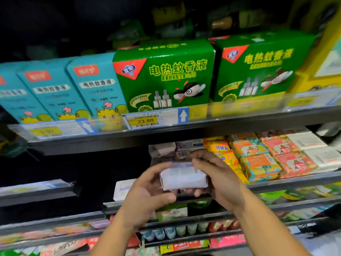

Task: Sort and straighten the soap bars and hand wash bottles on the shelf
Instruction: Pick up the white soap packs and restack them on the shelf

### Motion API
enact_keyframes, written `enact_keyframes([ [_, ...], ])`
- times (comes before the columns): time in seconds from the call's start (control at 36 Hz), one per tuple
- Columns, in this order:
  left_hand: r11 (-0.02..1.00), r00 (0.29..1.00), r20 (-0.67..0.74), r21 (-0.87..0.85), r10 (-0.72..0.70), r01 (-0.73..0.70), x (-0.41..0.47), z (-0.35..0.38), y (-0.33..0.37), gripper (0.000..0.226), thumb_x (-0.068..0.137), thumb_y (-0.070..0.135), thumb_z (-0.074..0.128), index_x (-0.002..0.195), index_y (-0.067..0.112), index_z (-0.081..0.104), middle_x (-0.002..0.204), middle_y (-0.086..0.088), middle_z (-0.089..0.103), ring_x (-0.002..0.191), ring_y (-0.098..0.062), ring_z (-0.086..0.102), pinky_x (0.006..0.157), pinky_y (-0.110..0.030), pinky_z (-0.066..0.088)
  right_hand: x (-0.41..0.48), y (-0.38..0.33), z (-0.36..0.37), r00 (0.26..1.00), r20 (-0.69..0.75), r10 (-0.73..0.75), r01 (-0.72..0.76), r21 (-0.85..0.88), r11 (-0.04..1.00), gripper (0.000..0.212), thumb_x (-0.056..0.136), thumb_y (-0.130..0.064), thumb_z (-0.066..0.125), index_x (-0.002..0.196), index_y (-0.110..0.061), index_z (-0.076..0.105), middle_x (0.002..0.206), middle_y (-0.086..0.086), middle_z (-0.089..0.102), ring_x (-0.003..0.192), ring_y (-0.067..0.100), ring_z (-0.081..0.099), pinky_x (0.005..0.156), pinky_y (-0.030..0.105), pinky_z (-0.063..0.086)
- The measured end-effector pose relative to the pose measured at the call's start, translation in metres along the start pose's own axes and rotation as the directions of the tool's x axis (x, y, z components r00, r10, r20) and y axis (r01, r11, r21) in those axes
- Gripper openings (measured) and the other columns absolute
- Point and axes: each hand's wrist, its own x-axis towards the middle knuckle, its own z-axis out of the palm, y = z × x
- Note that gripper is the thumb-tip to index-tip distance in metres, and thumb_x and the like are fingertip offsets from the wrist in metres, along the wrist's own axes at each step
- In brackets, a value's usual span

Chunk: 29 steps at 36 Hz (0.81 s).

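The shelf (295, 179) bears soap in side-by-side stacks: yellow bars (224, 154), orange bars (258, 163), pink bars (289, 159), white bars (317, 154).

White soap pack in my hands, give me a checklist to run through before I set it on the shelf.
1. Grip: left hand and right hand both hold the white soap pack by its ends: ok.
2. Label facing: the print is blurred: cannot tell.
3. Matching stack: pale packs sit right behind it: ok.
4. Room above that stack: hidden by the hands: cannot tell.
5. Stray item: a white box lies apart, left of the hands: not ok.
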Motion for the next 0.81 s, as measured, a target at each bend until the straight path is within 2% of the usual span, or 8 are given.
enact_keyframes([
  [0.08,0.985,0.994,-0.104,0.173,0.046,-0.027,0.005,0.005,0.001,0.058,0.061,0.016,0.086,0.114,0.020,0.064,0.108,0.012,0.073,0.099,-0.005,0.068,0.079,-0.019,0.053,-0.003,-0.002,-0.006,0.987,0.153,0.056,-0.077,0.141,0.987,0.047,0.080,-0.040,0.076,0.114,-0.010,0.064,0.096,0.022,0.072,0.064,0.032,0.070,0.052,0.027,0.059],
  [0.17,0.985,0.975,-0.182,0.143,0.127,-0.102,0.005,0.009,-0.001,0.053,0.065,0.015,0.082,0.114,0.014,0.061,0.111,-0.001,0.072,0.100,-0.005,0.068,0.080,-0.016,0.052,-0.005,0.004,-0.014,0.952,0.306,0.017,-0.056,0.118,0.991,0.070,0.060,-0.035,0.096,0.119,-0.017,0.065,0.109,0.020,0.072,0.086,0.031,0.075,0.072,0.032,0.062],
  [0.25,0.990,0.964,-0.236,0.106,0.120,-0.097,0.005,0.017,-0.004,0.051,0.071,0.030,0.086,0.113,0.017,0.062,0.109,-0.001,0.074,0.098,-0.005,0.069,0.079,-0.018,0.052,-0.003,0.008,-0.014,0.987,0.159,-0.006,0.021,-0.091,0.996,0.044,0.068,-0.025,0.085,0.109,-0.022,0.070,0.108,0.004,0.075,0.098,0.018,0.072,0.080,0.028,0.058],
  [0.39,0.982,0.964,-0.224,0.159,0.140,-0.106,0.004,0.028,-0.011,0.054,0.086,0.013,0.073,0.133,0.024,0.050,0.127,0.012,0.066,0.116,-0.007,0.062,0.082,-0.023,0.055,-0.005,0.009,-0.014,0.998,0.017,-0.055,0.057,-0.181,0.982,0.024,0.087,-0.021,0.071,0.111,-0.022,0.066,0.101,0.001,0.076,0.088,0.012,0.072,0.068,0.023,0.054],
  [0.47,0.991,0.989,-0.134,0.126,0.061,-0.044,0.000,0.026,-0.016,0.072,0.069,0.015,0.088,0.131,0.019,0.052,0.120,0.009,0.070,0.109,-0.012,0.068,0.083,-0.026,0.056,-0.006,0.009,-0.019,0.999,-0.032,-0.031,0.027,-0.105,0.994,0.020,0.096,-0.016,0.062,0.114,-0.024,0.062,0.103,-0.001,0.075,0.087,0.024,0.074,0.056,0.031,0.058],
  [0.64,0.942,0.977,-0.205,0.334,0.065,0.008,0.000,0.024,-0.013,0.055,0.073,-0.012,0.076,0.115,0.021,0.061,0.100,0.019,0.073,0.091,0.001,0.067,0.074,-0.014,0.052,-0.014,0.006,-0.037,0.967,0.244,0.072,-0.114,0.163,0.980,0.055,0.075,-0.016,0.081,0.126,-0.012,0.060,0.112,0.023,0.071,0.083,0.034,0.074,0.065,0.028,0.062],
  [0.72,0.966,0.973,-0.213,0.256,0.092,-0.035,0.001,0.026,-0.011,0.047,0.074,-0.007,0.073,0.114,0.014,0.058,0.099,0.015,0.073,0.092,0.000,0.067,0.074,-0.015,0.053,-0.014,0.009,-0.039,0.963,0.264,0.045,-0.055,0.029,0.998,0.064,0.067,0.001,0.083,0.124,-0.018,0.061,0.115,0.012,0.073,0.092,0.029,0.074,0.074,0.031,0.061],
  [0.81,0.974,0.965,-0.225,0.207,0.138,-0.091,0.000,0.034,-0.008,0.049,0.072,0.012,0.084,0.112,0.015,0.055,0.096,0.017,0.073,0.088,0.001,0.068,0.073,-0.013,0.052,-0.011,0.016,-0.037,0.989,0.149,-0.006,0.039,-0.224,0.974,0.052,0.067,-0.013,0.082,0.115,-0.025,0.065,0.108,-0.009,0.074,0.099,0.013,0.071,0.080,0.030,0.059],
])
